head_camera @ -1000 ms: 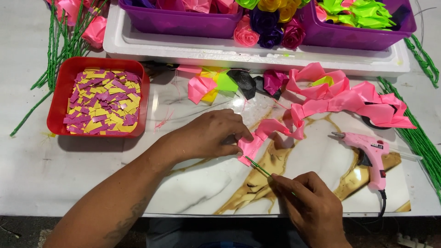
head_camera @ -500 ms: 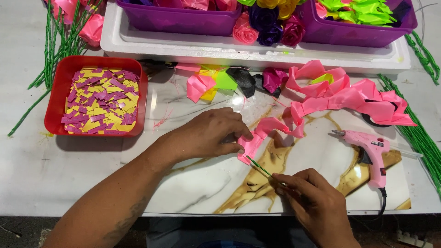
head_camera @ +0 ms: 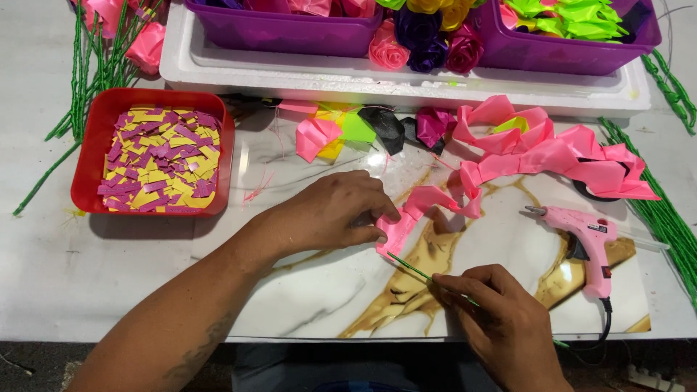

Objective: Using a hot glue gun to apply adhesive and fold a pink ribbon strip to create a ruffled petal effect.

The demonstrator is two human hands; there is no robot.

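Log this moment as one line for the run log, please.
left hand: pinching pink ribbon end | right hand: holding thin green stem, tip at ribbon | pink glue gun: lying untouched, right

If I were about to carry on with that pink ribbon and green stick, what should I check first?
1. Left hand pinches the pink ribbon end: ok.
2. Right hand grips the green stick: ok.
3. Stick tip meets the ribbon end: ok.
4. Ribbon free of tangles: cannot tell, it lies in loose loops.
5. Pink glue gun lies within reach, right of the hands: ok.
6. Glue gun hot: cannot tell.
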